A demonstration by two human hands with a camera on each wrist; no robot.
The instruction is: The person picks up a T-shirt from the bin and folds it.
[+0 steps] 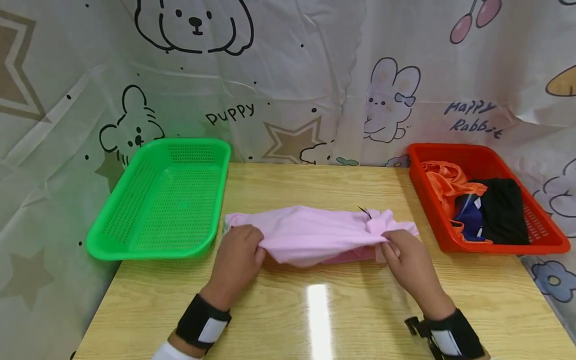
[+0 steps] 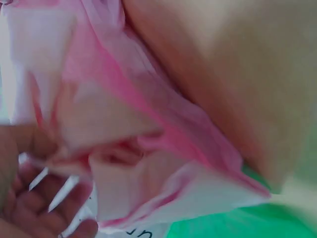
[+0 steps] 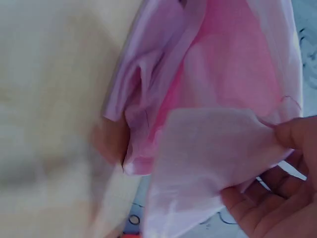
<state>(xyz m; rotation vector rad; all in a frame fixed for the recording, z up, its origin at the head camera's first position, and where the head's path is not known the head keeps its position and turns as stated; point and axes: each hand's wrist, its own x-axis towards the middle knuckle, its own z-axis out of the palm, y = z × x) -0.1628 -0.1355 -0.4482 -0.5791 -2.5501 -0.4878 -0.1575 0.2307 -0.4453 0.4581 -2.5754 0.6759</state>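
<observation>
Head view: pink cloth sags over the worktop, left hand and right hand each pinching an end in their grip. It looks light, limp; best held by its edges.

A pale, creased sheet, printed with cartoon animals, brown stars and the words "puppy" and "Happy Rabbit", hangs behind a light wood-grain table and along both its sides. A narrow strip of white glare shines on the glossy table toward the front, and soft shading marks the sheet's folds
</observation>
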